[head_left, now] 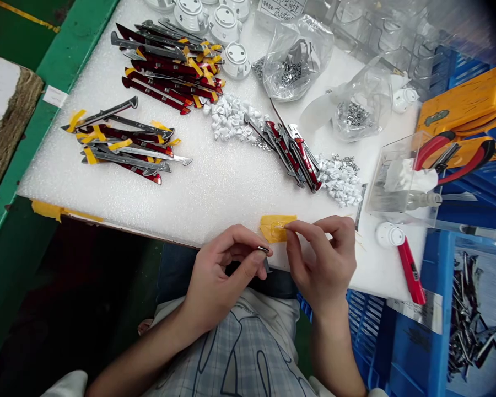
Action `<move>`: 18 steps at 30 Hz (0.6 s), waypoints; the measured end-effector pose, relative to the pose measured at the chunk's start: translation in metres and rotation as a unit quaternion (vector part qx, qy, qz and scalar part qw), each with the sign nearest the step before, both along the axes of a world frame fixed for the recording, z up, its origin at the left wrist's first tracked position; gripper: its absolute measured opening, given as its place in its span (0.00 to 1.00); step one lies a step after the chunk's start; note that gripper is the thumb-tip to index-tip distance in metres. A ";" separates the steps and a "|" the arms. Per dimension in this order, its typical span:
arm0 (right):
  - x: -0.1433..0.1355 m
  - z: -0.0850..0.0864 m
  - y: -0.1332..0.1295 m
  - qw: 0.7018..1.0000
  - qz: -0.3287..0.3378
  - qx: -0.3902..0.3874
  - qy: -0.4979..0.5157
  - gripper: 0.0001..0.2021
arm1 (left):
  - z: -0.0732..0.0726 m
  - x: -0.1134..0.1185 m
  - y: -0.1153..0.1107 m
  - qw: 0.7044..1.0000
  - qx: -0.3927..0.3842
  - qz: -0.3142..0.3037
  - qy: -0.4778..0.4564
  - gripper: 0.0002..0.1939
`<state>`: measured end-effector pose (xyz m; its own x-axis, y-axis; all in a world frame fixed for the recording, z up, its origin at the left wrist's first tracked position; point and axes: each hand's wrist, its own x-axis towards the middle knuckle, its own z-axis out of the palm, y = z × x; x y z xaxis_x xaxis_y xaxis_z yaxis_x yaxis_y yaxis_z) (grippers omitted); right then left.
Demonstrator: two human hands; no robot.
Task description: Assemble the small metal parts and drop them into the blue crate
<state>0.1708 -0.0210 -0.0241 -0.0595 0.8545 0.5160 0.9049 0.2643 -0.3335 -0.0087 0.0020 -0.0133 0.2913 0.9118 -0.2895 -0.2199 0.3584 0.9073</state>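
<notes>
My left hand (pixel 221 273) pinches a small dark-and-grey strip piece (pixel 266 262) between thumb and fingers, just off the table's front edge. Most of that piece is hidden by the fingers. My right hand (pixel 324 259) has thumb and forefinger closed at the right edge of a yellow patch (pixel 268 227) with a clear, shiny smear on it. What those fingertips hold, if anything, is too small to tell. Beyond the hands lies a bunch of grey and red strip parts (pixel 291 151), between a pile of small white pieces (pixel 229 120) and another white pile (pixel 342 184).
Strips with yellow tape tabs lie in a near group (pixel 126 144) and a far stack (pixel 169 66). Bags of small metal bits (pixel 297 58) stand at the back. To the right are a clear box (pixel 391 165), a red marker (pixel 411 270) and a blue crate (pixel 434 347).
</notes>
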 end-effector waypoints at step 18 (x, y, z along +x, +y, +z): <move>0.000 0.000 -0.003 0.995 -0.020 -0.003 0.099 0.07 | 0.000 0.001 0.000 1.000 0.009 0.006 -0.003 0.05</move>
<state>0.1712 -0.0239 -0.0243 0.0762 0.8576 0.5086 0.8313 0.2270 -0.5073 -0.0080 0.0021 -0.0132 0.2820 0.9203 -0.2711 -0.2290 0.3390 0.9125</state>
